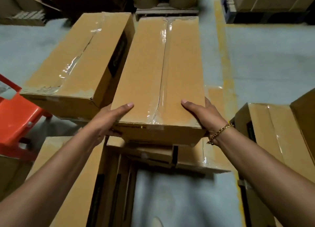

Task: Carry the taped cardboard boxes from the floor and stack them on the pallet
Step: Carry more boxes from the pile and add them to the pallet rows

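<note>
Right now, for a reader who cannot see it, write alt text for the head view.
A left hand and a right hand grip the near corners of a long taped cardboard box, thumbs on top. A second taped box lies beside it to the left.

Held box (144, 64), near-edge print: too blurred to read
Left box (71, 56), dark side panel: illegible

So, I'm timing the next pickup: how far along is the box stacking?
Done: the left-side box already lies set down beside the carried one; what it rests on is hidden. In hand: the left hand and right hand grip the near end of the carried box. Left: at least the lower-left box and the right-side box wait lower down.
</note>
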### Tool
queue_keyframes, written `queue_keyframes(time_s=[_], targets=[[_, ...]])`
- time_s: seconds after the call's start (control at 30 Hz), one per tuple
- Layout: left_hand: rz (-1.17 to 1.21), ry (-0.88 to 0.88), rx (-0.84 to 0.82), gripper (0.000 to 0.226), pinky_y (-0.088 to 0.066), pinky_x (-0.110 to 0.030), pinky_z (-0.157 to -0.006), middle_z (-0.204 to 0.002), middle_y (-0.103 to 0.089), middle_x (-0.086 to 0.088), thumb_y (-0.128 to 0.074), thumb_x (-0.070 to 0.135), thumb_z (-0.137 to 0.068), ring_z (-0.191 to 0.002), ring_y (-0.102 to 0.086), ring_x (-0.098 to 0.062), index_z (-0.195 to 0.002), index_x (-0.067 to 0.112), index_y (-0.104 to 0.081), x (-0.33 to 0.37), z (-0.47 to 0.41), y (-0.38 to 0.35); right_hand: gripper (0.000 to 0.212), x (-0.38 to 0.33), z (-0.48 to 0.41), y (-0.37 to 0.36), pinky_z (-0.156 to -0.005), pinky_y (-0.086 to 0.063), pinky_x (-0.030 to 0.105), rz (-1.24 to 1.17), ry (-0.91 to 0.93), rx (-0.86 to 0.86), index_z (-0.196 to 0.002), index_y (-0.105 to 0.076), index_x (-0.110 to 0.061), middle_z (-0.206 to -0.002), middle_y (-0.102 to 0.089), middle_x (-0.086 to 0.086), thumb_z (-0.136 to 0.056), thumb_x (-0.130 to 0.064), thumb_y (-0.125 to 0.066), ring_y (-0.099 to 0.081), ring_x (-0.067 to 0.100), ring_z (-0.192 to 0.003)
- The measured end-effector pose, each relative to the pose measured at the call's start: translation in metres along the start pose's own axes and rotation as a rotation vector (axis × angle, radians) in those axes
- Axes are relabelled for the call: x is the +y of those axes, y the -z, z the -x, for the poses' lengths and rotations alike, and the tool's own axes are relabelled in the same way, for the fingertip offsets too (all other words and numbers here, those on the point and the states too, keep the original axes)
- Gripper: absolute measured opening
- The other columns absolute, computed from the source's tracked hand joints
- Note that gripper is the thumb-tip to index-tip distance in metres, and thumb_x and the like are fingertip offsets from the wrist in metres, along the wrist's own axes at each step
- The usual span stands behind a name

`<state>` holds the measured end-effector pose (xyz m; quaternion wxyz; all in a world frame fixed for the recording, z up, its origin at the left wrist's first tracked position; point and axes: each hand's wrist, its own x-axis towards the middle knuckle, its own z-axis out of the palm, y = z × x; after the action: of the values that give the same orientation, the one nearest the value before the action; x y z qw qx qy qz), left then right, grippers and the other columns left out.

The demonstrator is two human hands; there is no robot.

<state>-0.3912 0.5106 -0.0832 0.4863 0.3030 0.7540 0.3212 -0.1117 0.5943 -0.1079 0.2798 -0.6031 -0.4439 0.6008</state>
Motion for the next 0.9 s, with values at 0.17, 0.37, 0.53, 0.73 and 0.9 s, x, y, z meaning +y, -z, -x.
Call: queue_keyframes(time_s=[0.17, 0.37, 0.53, 0.73, 0.9], targets=[[-0.012, -0.069, -0.033, 0.091, -0.057, -0.054, -0.091, -0.145, -0.052, -0.003, -0.074, 0.063, -0.075, -0.13, -0.05, -0.027, -0.151, 0.027, -0.038, 0.018, 0.032, -0.085, 0.052, 0.007, 0.033, 0.099, -0.087, -0.055, 0.026, 0.042, 0.076, 0.053, -0.123, -0.05, -0.033, -0.113, -0.068, -0.018, -0.082, -0.046, -0.08, -0.066, 0.001, -0.093], [-0.062, -0.186, -0.064, 0.126, -0.03, -0.047, -0.114, -0.164, -0.031, -0.01, -0.072, 0.077, -0.068, -0.147, -0.035, -0.031, -0.162, 0.017, -0.012, 0.036, 0.088, -0.238, 0.098, 0.044, 0.085, 0.258, -0.099, -0.053, 0.034, 0.058, 0.077, 0.216, -0.142, -0.05, -0.026, -0.129, -0.066, -0.01, -0.061, -0.066, -0.086, -0.065, 0.009, -0.111], [-0.076, -0.214, -0.161, 0.12, -0.044, -0.041, -0.107, -0.165, -0.031, -0.004, -0.071, 0.08, -0.069, -0.146, -0.038, -0.028, -0.162, 0.024, -0.02, 0.023, 0.146, -0.37, 0.061, 0.096, 0.142, 0.387, -0.079, -0.052, 0.021, 0.073, 0.056, 0.266, -0.133, -0.055, -0.027, -0.113, -0.069, -0.012, -0.08, -0.044, -0.081, -0.067, 0.006, -0.099], [-0.066, -0.168, -0.185, 0.096, -0.034, -0.032, -0.102, -0.163, -0.033, -0.004, -0.068, 0.058, -0.087, -0.144, -0.037, -0.023, -0.161, 0.019, -0.021, -0.015, 0.187, -0.484, 0.061, 0.179, 0.154, 0.481, -0.1, -0.047, 0.036, 0.15, -0.026, 0.303, -0.128, -0.049, -0.042, -0.114, -0.062, -0.022, -0.077, -0.056, -0.078, -0.059, 0.008, -0.111], [-0.053, -0.071, -0.23, 0.055, -0.049, -0.018, -0.082, -0.129, -0.057, 0.018, -0.07, 0.048, -0.089, -0.117, -0.055, -0.01, -0.138, 0.032, -0.051, -0.054, 0.187, -0.549, 0.06, 0.242, 0.139, 0.523, -0.096, -0.053, 0.035, 0.149, -0.146, 0.279, -0.132, -0.054, -0.034, -0.116, -0.068, -0.014, -0.079, -0.05, -0.079, -0.065, 0.009, -0.108]])
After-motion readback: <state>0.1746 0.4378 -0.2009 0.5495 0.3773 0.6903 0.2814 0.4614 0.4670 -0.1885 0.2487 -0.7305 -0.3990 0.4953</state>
